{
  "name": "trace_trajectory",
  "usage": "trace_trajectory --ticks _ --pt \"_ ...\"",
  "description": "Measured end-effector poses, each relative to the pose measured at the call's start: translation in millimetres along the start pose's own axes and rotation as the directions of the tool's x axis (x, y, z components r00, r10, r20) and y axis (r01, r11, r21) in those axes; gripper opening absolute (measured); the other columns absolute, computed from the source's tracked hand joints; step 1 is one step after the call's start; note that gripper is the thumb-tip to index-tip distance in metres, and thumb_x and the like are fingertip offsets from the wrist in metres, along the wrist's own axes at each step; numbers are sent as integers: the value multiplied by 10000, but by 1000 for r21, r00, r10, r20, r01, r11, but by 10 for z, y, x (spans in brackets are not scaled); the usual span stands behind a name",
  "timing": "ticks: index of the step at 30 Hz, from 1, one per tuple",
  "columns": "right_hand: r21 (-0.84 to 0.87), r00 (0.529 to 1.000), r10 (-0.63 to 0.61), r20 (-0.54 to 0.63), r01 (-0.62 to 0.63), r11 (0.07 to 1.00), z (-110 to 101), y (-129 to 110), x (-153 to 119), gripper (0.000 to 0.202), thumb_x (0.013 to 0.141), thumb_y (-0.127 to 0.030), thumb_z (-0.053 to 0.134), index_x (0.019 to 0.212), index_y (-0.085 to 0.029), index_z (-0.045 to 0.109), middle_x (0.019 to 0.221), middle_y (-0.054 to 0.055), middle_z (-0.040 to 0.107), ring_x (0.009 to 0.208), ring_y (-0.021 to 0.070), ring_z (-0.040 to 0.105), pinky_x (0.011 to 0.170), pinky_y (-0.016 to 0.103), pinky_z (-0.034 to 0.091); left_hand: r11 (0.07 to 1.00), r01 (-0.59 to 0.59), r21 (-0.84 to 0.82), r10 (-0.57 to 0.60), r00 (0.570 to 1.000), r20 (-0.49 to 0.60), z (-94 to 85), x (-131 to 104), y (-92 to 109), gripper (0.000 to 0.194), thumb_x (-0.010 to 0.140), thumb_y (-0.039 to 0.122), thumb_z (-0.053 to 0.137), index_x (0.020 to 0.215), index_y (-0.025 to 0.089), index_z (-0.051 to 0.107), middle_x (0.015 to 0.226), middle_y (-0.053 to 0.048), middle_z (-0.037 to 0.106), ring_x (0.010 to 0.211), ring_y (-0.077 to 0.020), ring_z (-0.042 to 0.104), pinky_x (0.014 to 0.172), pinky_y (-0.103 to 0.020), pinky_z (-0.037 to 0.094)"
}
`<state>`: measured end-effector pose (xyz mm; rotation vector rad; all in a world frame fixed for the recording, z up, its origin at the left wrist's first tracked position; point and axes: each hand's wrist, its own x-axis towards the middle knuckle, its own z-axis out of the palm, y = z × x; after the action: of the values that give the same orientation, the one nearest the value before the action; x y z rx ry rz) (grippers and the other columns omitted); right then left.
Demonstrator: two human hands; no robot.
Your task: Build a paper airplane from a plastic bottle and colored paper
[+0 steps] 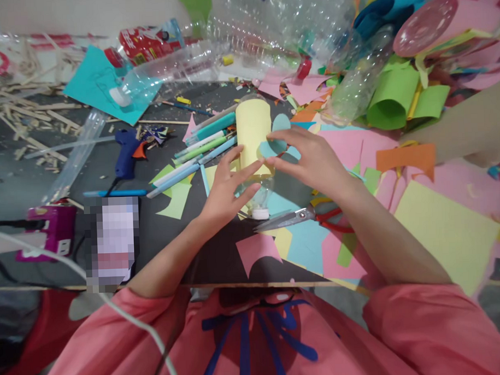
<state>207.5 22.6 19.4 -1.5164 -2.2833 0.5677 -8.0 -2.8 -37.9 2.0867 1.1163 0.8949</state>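
A clear plastic bottle wrapped in pale yellow paper (pixel 254 121) lies on the dark table, its white cap (pixel 259 214) toward me. My left hand (pixel 229 183) rests at the bottle's left side with the fingers spread, fingertips against or just over the yellow paper. Between the thumb and fingers of my right hand (pixel 310 155) is a light blue paper cutout (pixel 273 148) with rounded lobes, held against the right side of the wrapped bottle. Scissors (pixel 302 216) with red and yellow handles lie just below my right hand.
Several markers (pixel 205 148) lie left of the bottle, beside a blue glue gun (pixel 126 153). A phone (pixel 114 238) sits near the front edge. Paper scraps (pixel 444 230) cover the right; plastic bottles (pixel 172 67) line the back. A white cable (pixel 115 310) crosses at left.
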Motion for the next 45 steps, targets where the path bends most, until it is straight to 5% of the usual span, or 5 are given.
trace_trajectory --ticks 9,15,29,37,45 --pt "4 988 28 153 -29 1000 -4 23 17 774 866 -570 599 1523 -260 335 1615 118 324 1495 397 277 1127 623 363 997 -1 -76 8 997 83 -21 28 -77 692 936 612 456 1539 346 244 1644 -110 246 1521 -305 238 1177 -504 354" --pt "75 964 28 265 -49 996 -78 -16 -12 864 836 -541 651 1550 -279 240 1654 110 227 1536 391 147 1153 665 307 973 120 -197 -109 992 64 -5 3 -19 797 836 653 603 1511 367 288 1647 -123 203 1474 -362 322 934 -411 574" --pt "165 975 12 221 -50 985 14 22 -68 977 804 -484 702 1578 -357 120 1677 46 132 1549 386 52 1186 639 290 957 142 -253 -119 987 103 -16 26 25 864 821 666 610 1542 371 236 1668 -89 177 1507 -351 258 975 -388 562" --pt "232 987 -30 159 -7 973 12 -37 -58 1001 795 -446 710 1579 -393 89 1677 19 140 1543 371 128 1164 624 335 961 107 -256 -91 993 72 -6 19 -70 945 784 681 649 1544 397 165 1684 -86 64 1522 -383 188 968 -419 571" --pt "505 987 76 143 -139 852 171 -41 22 858 810 -536 688 1514 -272 276 1480 158 473 1217 324 599 919 474 575 943 104 -317 -109 994 3 38 -7 -69 1032 724 707 692 1546 404 147 1643 -112 199 1435 -380 387 935 -433 597"
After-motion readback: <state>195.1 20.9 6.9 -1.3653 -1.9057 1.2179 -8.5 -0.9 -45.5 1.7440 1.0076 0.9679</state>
